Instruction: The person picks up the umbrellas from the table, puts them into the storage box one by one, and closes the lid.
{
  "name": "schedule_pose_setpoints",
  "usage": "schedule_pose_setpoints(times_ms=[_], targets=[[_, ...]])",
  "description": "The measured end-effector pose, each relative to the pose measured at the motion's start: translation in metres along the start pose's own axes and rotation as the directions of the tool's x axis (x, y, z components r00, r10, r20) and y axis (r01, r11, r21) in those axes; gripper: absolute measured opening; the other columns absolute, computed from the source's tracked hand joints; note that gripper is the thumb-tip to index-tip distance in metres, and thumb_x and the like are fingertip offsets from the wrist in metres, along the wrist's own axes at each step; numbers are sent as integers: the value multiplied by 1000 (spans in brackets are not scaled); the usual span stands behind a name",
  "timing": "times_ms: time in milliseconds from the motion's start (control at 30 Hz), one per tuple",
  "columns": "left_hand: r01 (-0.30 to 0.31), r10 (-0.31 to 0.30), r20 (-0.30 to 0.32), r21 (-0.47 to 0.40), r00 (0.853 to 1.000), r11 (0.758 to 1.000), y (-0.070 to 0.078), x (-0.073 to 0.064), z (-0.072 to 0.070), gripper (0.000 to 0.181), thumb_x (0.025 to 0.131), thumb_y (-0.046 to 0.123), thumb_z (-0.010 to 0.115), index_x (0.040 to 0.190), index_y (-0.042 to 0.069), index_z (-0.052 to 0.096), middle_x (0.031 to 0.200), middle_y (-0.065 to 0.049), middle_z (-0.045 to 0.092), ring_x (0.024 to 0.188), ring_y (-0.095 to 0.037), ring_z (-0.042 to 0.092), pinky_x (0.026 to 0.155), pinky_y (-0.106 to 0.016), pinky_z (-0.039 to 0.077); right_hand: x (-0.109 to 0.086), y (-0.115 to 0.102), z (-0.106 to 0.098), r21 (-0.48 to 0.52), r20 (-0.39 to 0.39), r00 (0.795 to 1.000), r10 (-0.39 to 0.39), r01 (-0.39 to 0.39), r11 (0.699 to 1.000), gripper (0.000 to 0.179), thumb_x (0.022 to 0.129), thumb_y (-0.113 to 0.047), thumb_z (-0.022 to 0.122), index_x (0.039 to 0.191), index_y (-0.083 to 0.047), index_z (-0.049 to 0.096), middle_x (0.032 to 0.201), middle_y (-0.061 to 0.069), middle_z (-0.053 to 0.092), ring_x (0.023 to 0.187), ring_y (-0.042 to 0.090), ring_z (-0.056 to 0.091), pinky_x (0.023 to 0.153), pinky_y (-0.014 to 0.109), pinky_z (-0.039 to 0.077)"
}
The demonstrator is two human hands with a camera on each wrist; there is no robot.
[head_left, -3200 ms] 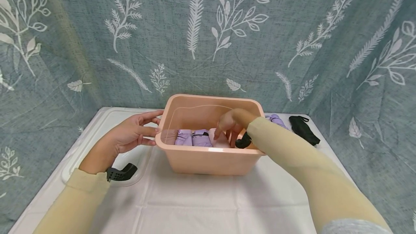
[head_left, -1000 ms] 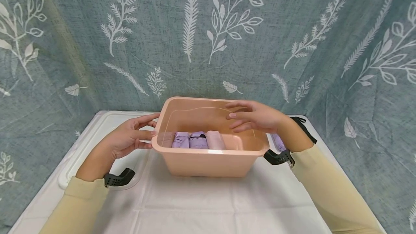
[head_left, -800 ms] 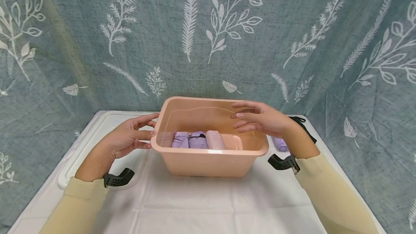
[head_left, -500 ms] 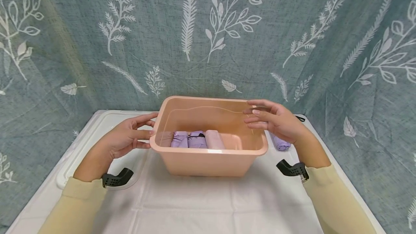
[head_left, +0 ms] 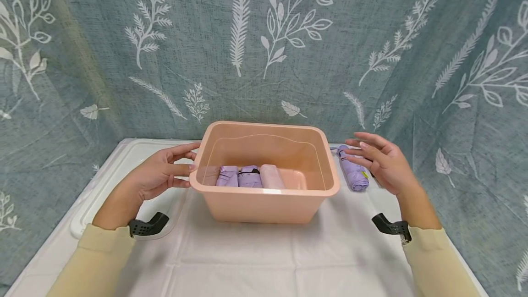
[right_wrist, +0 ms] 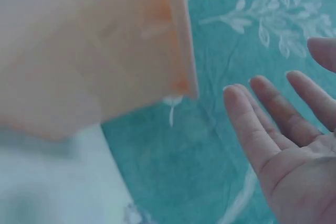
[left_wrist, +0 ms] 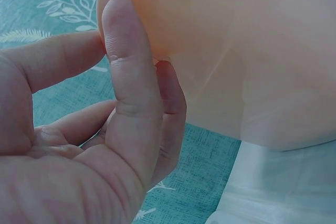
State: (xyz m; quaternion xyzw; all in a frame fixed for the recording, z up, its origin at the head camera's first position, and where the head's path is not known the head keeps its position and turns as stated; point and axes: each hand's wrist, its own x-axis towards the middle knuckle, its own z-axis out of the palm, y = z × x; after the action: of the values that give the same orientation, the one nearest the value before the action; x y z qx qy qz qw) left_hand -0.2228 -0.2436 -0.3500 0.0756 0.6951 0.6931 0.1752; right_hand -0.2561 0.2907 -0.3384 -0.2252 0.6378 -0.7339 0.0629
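Observation:
A peach plastic bin (head_left: 264, 207) stands on the table. Inside, at its left and middle, lie two purple rolled fabric bundles (head_left: 249, 178) and a pale pink roll (head_left: 271, 177) side by side. My left hand (head_left: 158, 173) touches the bin's left rim with thumb and fingertips, its fingers loosely extended. To the right of the bin, my right hand (head_left: 381, 162) is held with fingers spread and nothing in them. A purple rolled bundle (head_left: 354, 173) with a dark strap and a yellow mark lies on the table just left of and below those fingers.
A white lid (head_left: 144, 145) lies flat at the left, partly beneath the left arm. White cloth (head_left: 243, 260) covers the table. A patterned teal curtain (head_left: 264, 95) hangs close behind the bin and at both sides.
My right hand has let go of the pale pink roll, left the bin and moved right, near the outside purple bundle. It now hides the black pouch. My left hand stays at the rim.

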Motion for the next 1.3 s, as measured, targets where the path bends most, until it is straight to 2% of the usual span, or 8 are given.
schedule_pose_setpoints(times_ms=[267, 633, 833, 1000, 1167, 1300], targets=[[12, -12, -6, 10, 1000, 1000, 1, 3, 1, 75, 97, 5, 68, 162, 11, 32, 126, -5, 49, 81, -12, 71, 73, -30, 64, -16, 20, -36, 44, -137, 990, -45, 52, 998, 35, 108, -5, 47, 142, -3, 54, 125, 7, 72, 113, 23, 72, 98, 34, 59], [-1, 1, 5, -27, 1000, 1000, 2, 0, 0, 74, 98, 3, 67, 162, 11, 31, 124, -4, 50, 81, -13, 71, 71, -29, 64, -23, 47, -81, 103, -329, 941, -78, 118, 988, 29, 104, -2, 55, 131, -2, 64, 115, 8, 76, 102, 22, 76, 88, 33, 63], [-3, 4, 19, -26, 1000, 1000, 1, 1, -1, 75, 98, 3, 66, 163, 10, 28, 124, -4, 49, 81, -12, 71, 72, -29, 64, -18, 60, -99, 131, -458, 888, -37, 108, 985, 23, 101, -1, 60, 121, -5, 69, 106, 6, 78, 93, 20, 77, 82, 31, 64], [11, -10, 6, -7, 1000, 1000, 2, 2, -1, 75, 98, 5, 66, 163, 11, 29, 125, -3, 49, 81, -11, 71, 73, -29, 64, -11, 70, -113, 110, -546, 838, 5, 66, 992, 18, 98, 2, 64, 109, -8, 73, 99, 2, 79, 86, 14, 76, 79, 27, 64], [16, -16, -16, 0, 1000, 1000, 2, 2, 1, 74, 98, 5, 67, 162, 11, 31, 124, -4, 50, 81, -11, 71, 73, -29, 64, -3, 77, -124, 51, -619, 784, 35, -4, 999, 15, 96, 1, 68, 100, -12, 74, 92, -3, 78, 80, 8, 74, 74, 23, 63], [4, -4, -9, -11, 1000, 1000, 1, -1, 1, 73, 98, 4, 67, 162, 10, 31, 125, -4, 50, 82, -11, 71, 73, -29, 64, 0, 79, -128, 3, -671, 739, 61, -80, 997, 17, 95, 1, 69, 94, -15, 74, 85, -8, 76, 77, 4, 72, 70, 20, 62]])
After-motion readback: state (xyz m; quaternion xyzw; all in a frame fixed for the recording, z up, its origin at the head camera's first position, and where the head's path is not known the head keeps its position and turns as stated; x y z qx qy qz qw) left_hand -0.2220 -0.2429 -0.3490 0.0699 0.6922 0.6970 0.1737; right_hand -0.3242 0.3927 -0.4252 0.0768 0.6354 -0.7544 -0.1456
